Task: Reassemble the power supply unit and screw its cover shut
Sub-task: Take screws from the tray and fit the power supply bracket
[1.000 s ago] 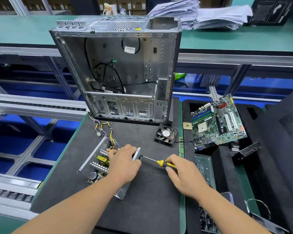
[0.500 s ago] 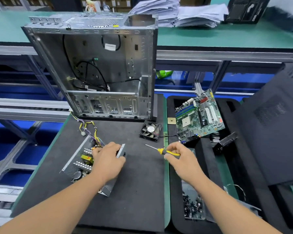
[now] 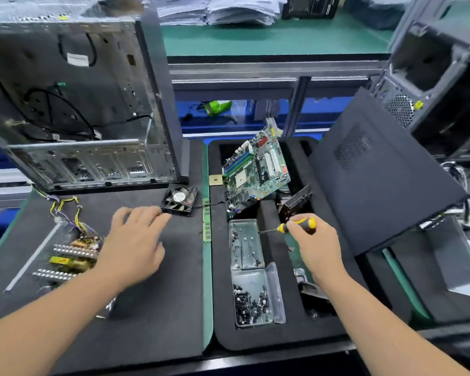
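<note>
Over dark mat [image 3: 152, 294], left hand [image 3: 132, 245] seemingly hovers spread; right hand [image 3: 316, 249] grips screwdriver [image 3: 296, 226].

Bare, dull-silver sheet-metal computer case [image 3: 73, 104], perforated along its lower edge. Matt black foam mat [image 3: 158, 294] under the fingers [image 3: 147, 215] of the left hand. Open perforated-metal power supply unit [image 3: 63, 256] beside that wrist, with bright ribbed aluminium heat sinks. Glossy yellow-and-black plastic-handled screwdriver [image 3: 299, 225] with a dark metal shaft, within the right fingers. Clear plastic screw box [image 3: 251, 278] holding dark metal screws.
</note>
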